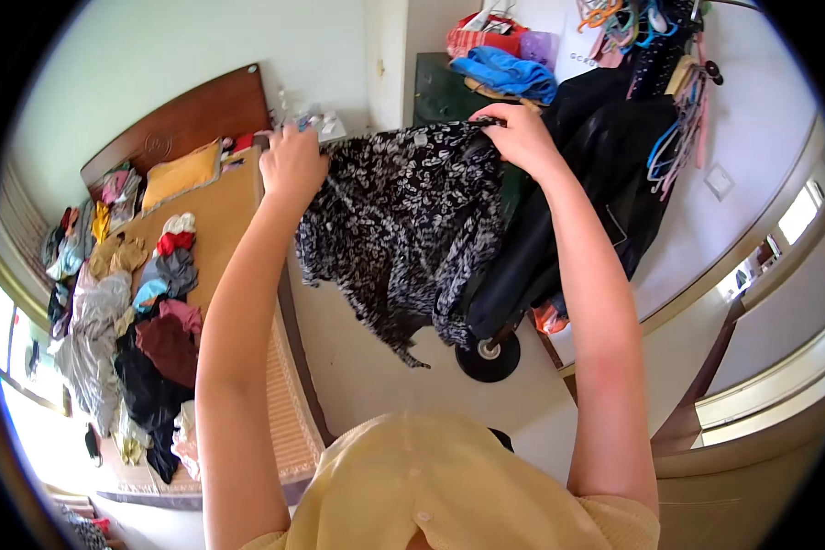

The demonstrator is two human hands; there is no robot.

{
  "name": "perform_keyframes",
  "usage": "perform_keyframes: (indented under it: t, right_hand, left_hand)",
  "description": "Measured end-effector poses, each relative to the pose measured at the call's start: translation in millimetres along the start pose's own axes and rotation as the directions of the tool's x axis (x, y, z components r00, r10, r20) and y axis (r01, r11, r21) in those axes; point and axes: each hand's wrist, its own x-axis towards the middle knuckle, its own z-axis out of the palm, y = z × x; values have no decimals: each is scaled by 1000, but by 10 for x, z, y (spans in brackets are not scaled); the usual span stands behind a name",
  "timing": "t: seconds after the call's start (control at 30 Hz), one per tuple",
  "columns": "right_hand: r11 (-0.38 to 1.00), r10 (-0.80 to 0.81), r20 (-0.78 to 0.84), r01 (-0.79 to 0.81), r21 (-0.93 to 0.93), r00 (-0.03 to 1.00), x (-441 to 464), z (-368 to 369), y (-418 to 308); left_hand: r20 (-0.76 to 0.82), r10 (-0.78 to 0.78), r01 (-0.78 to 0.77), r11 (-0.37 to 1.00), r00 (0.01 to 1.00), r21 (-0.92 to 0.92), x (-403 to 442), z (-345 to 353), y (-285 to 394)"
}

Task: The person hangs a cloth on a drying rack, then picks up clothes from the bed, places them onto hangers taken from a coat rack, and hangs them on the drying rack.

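A black garment with a white pattern (408,206) hangs spread between my two raised hands, its lower edge uneven and loose above the floor. My left hand (291,163) is closed on its upper left corner. At the upper right corner, my right hand (519,139) pinches the top edge. Just right of the garment, dark clothes (605,174) hang on a stand with a round black base (488,356).
On the left is a bed (234,206) with a wooden headboard (188,115), a yellow pillow (181,176) and piled clothes (156,348). A dark green cabinet (434,87) bears a blue cloth (504,73). Hangers (674,137) hang at the upper right.
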Motion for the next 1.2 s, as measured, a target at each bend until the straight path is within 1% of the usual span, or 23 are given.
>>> perform_keyframes:
  t: [0.03, 0.07, 0.13, 0.17, 0.2, 0.27, 0.33, 0.37, 0.4, 0.47, 0.6, 0.67, 0.7, 0.73, 0.8, 0.83, 0.87, 0.9, 0.93, 1.0, 1.03, 1.07, 1.2]
  right_hand:
    - [983, 66, 64, -76, 165, 996, -18, -65, -93]
    - [934, 118, 134, -156, 323, 984, -72, -148, -202]
    - [829, -44, -12, 43, 558, 999, -41, -262, -117]
    - [748, -118, -95, 152, 647, 988, -14, -300, -46]
    - [851, -424, -278, 484, 203, 862, -10, -269, -62]
    - [971, -17, 378, 106, -215, 926, -126, -357, -196]
    - [994, 94, 381, -64, -90, 920, -304, -517, -396]
    - [979, -1, 297, -60, 193, 955, -315, -617, -378]
    - [902, -35, 190, -51, 428, 981, -358, -712, -420]
    - [754, -39, 100, -36, 656, 994, -298, -715, -456]
    - [807, 1, 76, -46, 588, 997, -143, -643, -751]
    - [767, -100, 35, 54, 640, 994, -57, -651, -960]
    - [865, -178, 26, 144, 480, 984, 6, -644, -1063]
    - [861, -359, 65, 303, 409, 931, 96, -658, -1075]
    - [882, -423, 116, 379, 281, 899, 171, -835, -1292]
    - [896, -444, -14, 444, -5, 896, 170, -1032, -1457]
    - [801, -596, -270, 535, -268, 756, 236, -1151, -1581]
    - [851, -487, -402, 317, -418, 776, 209, -1306, -1811]
    - [647, -703, -395, 301, -701, 591, 372, -1511, -1786]
    - [478, -701, -415, -50, -877, 580, 553, -1876, -1810]
    - [447, -608, -463, -204, -871, 645, 639, -1970, -1827]
    - [450, -278, -526, -375, -810, 803, 723, -2045, -1918]
    - [329, -71, -577, -527, -783, 813, 849, -1962, -1919]
  left_hand:
    - [53, 59, -67, 982, 997, 174, -12, -30, 40]
    - [245, -27, 75, 979, 969, -190, 23, -74, 51]
    - [620, 57, 487, 563, 783, -668, 143, -221, 118]
    - [487, 92, 384, 497, 868, -778, 134, -343, 224]
    - [343, 112, 269, 421, 932, -866, 95, -484, 330]
    - [323, 169, 281, 233, 931, -931, 112, -558, 433]
    - [261, 208, 227, 173, 943, -958, 219, -499, 486]
    - [256, 211, 160, 388, 943, -908, 87, -760, 584]
    - [203, 258, 82, 411, 945, -908, 135, -697, 564]
    - [139, 310, 57, 258, 941, -964, 218, -595, 649]
    - [-55, 523, -112, 78, 851, -991, 281, -510, 1082]
    - [220, 486, 327, -145, 846, -934, 167, -549, 1282]
    - [173, 572, 385, -274, 802, -881, 183, -588, 1331]
    - [174, 522, 365, -289, 835, -885, 206, -648, 1339]
    - [238, 431, 367, -246, 871, -897, 383, -567, 1275]
    - [214, 327, 295, -220, 920, -930, 463, -505, 1246]
    - [206, 324, 289, -234, 923, -928, 532, -509, 1197]
    - [203, 321, 289, -248, 925, -925, 592, -500, 1161]
    - [205, 322, 293, -257, 924, -921, 649, -484, 1125]
    - [175, 370, 278, -247, 912, -928, 736, -485, 1104]
    - [159, 380, 273, -267, 911, -924, 758, -541, 1104]
    - [142, 389, 266, -286, 910, -921, 758, -595, 1106]
    - [135, 415, 304, -374, 900, -876, 836, -650, 1046]
